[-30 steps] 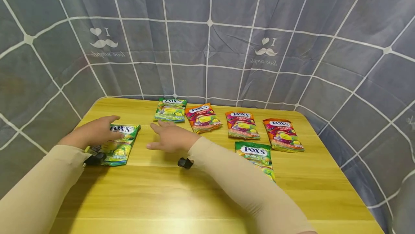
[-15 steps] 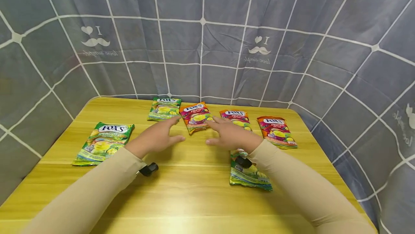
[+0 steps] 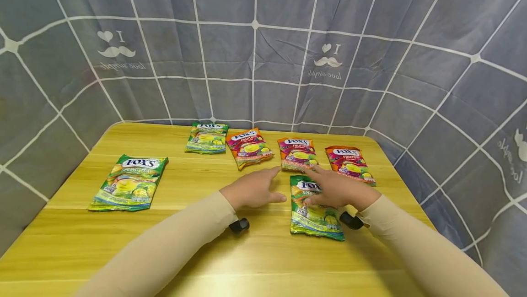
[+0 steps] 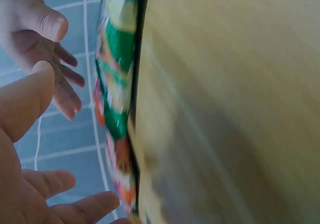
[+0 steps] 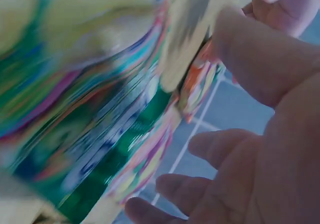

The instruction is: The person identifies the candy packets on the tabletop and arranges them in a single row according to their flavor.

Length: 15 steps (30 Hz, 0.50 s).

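Note:
A green FOX'S Spring Tea candy bag (image 3: 314, 219) lies on the table, partly covered from view by my right hand (image 3: 341, 189). That hand hovers over the bag with fingers spread; in the right wrist view its thumb and fingertips stand apart from the bag. My left hand (image 3: 253, 189) is held over the table just left of the same bag, fingers extended and nothing in them. Behind the hands lie three red-orange FOX'S Fruits candy bags: one at left (image 3: 249, 147), one in the middle (image 3: 297, 154) and one at right (image 3: 350, 164).
Another green candy bag (image 3: 129, 185) lies at the table's left side, and a third (image 3: 207, 139) at its back edge. The yellow wood-grain table (image 3: 197, 251) is enclosed by a grey curtain (image 3: 230, 54) with white grid lines.
Both hands have moved right: the left away from the left green bag, the right from the table's middle to above the front green bag. The bags appear to stay in place.

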Available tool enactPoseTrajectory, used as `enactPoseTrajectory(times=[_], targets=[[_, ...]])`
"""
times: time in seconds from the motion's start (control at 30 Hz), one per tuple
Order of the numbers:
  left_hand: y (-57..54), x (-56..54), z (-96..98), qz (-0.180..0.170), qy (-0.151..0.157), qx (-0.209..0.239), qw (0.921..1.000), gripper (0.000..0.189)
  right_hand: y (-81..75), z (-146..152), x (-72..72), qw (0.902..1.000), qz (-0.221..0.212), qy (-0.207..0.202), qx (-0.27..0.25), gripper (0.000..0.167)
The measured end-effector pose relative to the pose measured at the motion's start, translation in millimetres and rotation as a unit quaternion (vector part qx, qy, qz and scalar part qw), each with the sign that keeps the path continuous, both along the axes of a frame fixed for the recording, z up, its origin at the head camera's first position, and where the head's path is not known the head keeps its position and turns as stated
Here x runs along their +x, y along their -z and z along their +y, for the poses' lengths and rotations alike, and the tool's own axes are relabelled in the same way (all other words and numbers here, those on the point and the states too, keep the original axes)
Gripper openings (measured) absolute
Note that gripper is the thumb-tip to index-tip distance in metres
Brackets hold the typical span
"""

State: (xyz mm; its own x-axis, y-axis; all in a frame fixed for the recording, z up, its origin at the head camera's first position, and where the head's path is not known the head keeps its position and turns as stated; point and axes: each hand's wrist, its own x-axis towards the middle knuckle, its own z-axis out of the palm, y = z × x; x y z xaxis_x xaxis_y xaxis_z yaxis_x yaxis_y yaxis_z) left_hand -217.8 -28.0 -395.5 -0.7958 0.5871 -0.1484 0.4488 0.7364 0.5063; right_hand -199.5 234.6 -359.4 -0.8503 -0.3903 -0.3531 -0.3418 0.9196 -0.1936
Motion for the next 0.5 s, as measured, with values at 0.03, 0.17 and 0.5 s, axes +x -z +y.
enactPoseTrajectory(times=[0.03, 0.17, 0.5], targets=[[1.6, -0.3, 6.2, -0.003, 0.007, -0.005, 1.0, 0.096, -0.2, 4.9, 2.2, 1.0, -0.003, 0.004, 0.005, 0.098], [7.6, -1.9, 27.0, -0.001, 0.035, -0.012, 0.9993, 0.097, -1.1, 21.2, 11.4, 0.9993, -0.011, 0.024, 0.027, 0.102], [14.0, 0.4, 54.0, -0.007, 0.056, -0.044, 0.9974, 0.1, 9.5, 44.6, 20.7, 0.9979, -0.018, 0.042, 0.044, 0.108]])
